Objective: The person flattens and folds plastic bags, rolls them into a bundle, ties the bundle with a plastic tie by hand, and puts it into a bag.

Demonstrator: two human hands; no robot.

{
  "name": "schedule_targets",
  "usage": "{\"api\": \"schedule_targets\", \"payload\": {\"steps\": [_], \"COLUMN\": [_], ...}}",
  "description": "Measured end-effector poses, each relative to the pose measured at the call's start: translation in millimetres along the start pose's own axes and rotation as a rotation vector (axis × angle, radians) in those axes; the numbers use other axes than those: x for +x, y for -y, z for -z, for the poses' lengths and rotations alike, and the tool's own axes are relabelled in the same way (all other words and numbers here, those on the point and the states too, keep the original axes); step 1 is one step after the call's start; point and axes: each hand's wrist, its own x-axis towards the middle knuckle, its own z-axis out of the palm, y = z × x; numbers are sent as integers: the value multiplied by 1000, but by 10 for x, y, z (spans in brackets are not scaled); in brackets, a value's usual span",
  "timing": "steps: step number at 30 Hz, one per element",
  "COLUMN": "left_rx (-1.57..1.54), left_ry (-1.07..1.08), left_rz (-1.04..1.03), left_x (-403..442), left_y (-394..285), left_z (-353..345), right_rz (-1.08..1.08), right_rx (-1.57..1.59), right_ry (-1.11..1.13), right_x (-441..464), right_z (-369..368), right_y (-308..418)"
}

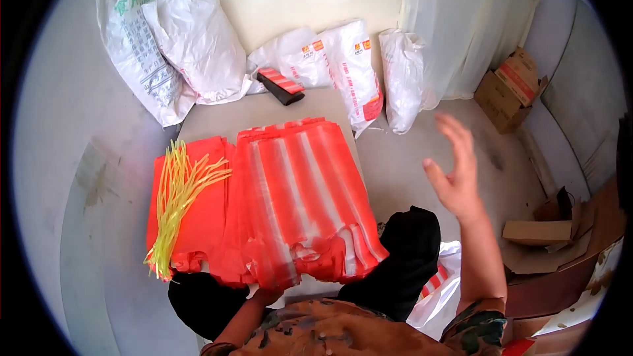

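Note:
My right hand [455,175] is raised in the air to the right of the table, fingers apart and holding nothing. My left hand [266,295] is at the near edge of a stack of red-and-white striped plastic bags [297,178]; its fingers are hidden under the overhanging plastic. The stack lies flat, with its near end crumpled and hanging over my lap. Beside it on the left is a folded plain red pile [210,221]. Across that pile lies a bundle of thin yellow strips [175,214].
Several stuffed white sacks [349,72] stand behind the table [217,115]. A small striped roll with a black part [280,86] lies at its far edge. Cardboard boxes [504,102] sit back right, and more cardboard [537,232] lies right. A white bag [438,296] is beside my leg.

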Motion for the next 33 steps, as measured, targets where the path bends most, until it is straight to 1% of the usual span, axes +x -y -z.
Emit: {"api": "schedule_targets", "payload": {"steps": [1, 3, 7, 10, 11, 12, 18, 28, 29, 31, 33], "left_rx": [0, 15, 87, 165, 190, 218, 334, 426, 437, 521, 442], "left_ry": [2, -7, -50, -99, -120, -134, -228, -319, -322, -297, -183], "left_rz": [-4, -17, -89, -170, -192, -218, -320, -433, -447, -474, -396], "left_x": [16, 37, -3, -44, -50, -88, -161, -257, -275, -304, -347], "left_y": [-37, -55, -6, 51, 73, 95, 188, 341, 340, 144, 53], "left_z": [34, 61, -7, -80, -103, -132, -205, -361, -379, -156, -65], "right_rz": [-103, -241, -383, -511, -556, -518, -579, -575, -574, -579, -597], "right_rx": [-11, -114, -247, -290, -288, -240, -202, -153, -146, -138, -135], "right_ry": [9, 100, 172, 232, 259, 228, 215, 163, 162, 168, 184], "right_x": [-237, -727, -1876, -2220, -2213, -2182, -2137, -2240, -2236, -2239, -2255], "right_z": [-178, -428, -990, -1150, -1180, -1147, -1136, -1129, -1124, -1117, -1113], "right_y": [-186, -522, -1061, -1107, -1080, -1078, -1166, -1267, -1268, -1282, -1272]}}
